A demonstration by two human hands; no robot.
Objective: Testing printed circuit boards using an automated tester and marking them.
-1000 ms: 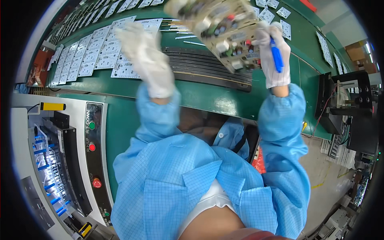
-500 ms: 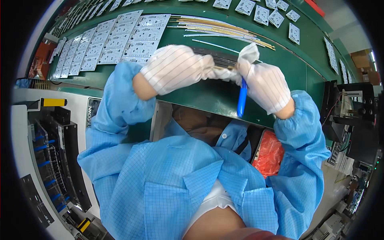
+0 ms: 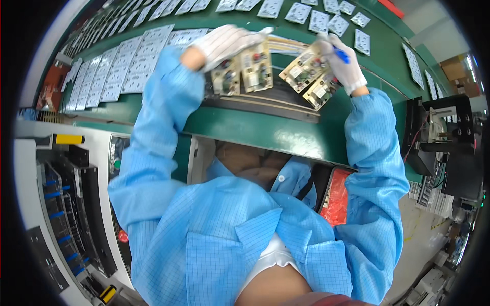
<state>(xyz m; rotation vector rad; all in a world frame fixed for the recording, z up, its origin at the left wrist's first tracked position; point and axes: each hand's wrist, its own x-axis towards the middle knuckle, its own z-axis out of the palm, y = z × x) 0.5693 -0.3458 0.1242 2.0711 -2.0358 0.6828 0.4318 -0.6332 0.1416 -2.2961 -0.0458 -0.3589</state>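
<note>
My left hand (image 3: 229, 43), in a striped white glove, is closed on the upper edge of two circuit boards (image 3: 256, 69) that lie side by side, component side showing. In my right hand (image 3: 344, 66), also gloved, is another tilted pair of circuit boards (image 3: 302, 69), held by their upper right side. A slim blue-handled tool (image 3: 341, 55) is tucked in that same hand; its tip is hidden, so I cannot tell its kind. Both pairs are over a long black fixture (image 3: 265, 106) on the green table, with a gap between them.
White board panels (image 3: 145, 58) overlap in a row at the left. Thin strips (image 3: 286, 45) lie behind my hands. Many small white boards (image 3: 297, 13) are spread along the far green surface (image 3: 388, 56). A black machine (image 3: 449, 127) stands at the right, and a red bag (image 3: 337, 199) sits below the table edge.
My hands were close together over the fixture; now they are apart and farther forward, each with a pair of boards. The blue tool pointed toward me and now lies across my right hand.
</note>
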